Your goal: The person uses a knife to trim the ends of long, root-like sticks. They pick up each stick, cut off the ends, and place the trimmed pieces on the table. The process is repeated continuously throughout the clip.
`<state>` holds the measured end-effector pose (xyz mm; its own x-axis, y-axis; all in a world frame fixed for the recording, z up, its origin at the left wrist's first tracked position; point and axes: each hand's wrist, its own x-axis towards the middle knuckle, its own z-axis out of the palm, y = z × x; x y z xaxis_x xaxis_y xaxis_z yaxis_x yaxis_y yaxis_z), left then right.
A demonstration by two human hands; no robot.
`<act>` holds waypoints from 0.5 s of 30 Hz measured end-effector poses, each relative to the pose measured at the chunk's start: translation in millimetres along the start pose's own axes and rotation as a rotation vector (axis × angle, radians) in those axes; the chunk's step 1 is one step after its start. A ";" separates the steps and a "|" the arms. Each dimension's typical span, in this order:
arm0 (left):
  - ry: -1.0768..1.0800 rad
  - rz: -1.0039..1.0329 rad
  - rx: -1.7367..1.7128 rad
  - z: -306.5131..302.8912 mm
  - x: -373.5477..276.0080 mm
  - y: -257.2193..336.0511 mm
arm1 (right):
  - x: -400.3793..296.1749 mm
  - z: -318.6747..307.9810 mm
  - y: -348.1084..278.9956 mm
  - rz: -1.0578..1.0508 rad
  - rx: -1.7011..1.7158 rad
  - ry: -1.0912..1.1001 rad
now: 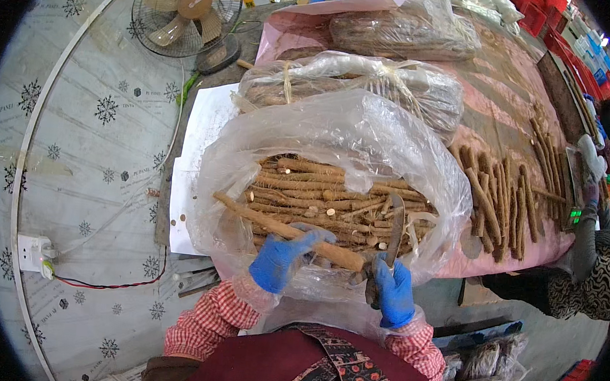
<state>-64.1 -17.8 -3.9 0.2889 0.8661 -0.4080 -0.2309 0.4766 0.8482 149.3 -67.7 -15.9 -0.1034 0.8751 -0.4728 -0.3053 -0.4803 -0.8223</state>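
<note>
My left hand (281, 257), in a blue glove, is closed around a long brown yam root (275, 224). The root slants from the upper left down to the right, its thick end close to the knife hand. My right hand (393, 290), also blue-gloved, grips a knife with a worn, curved blade (397, 224) pointing up and away from me. Both hands are over the near edge of an open clear plastic bag (337, 123). Many similar roots (305, 190) lie side by side in the bag, some with pale cut ends showing.
Behind stand tied plastic bags of roots (270, 88) and a fan (193, 4). Loose roots (503, 200) lie on pink sheeting (536, 257) to the right. A co-worker's arm (586, 234) reaches over a scale at the far right. A socket (31, 253) is on the left wall.
</note>
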 end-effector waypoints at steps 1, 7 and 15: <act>-0.010 -0.029 0.030 3.3 1.1 -2.7 | -4.2 -0.9 -8.7 0.016 0.097 -0.087; -0.007 0.034 0.158 27.7 2.2 -7.8 | -17.4 10.9 2.3 -0.034 0.107 0.044; 0.106 0.310 0.255 38.7 -4.5 -40.3 | -21.3 22.4 8.0 -0.068 0.156 0.109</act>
<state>-20.1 -46.7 -23.1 0.1415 0.9797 -0.1417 -0.0507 0.1502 0.9874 127.9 -88.9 -5.2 0.0231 0.8897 -0.4560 -0.4522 -0.3975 -0.7985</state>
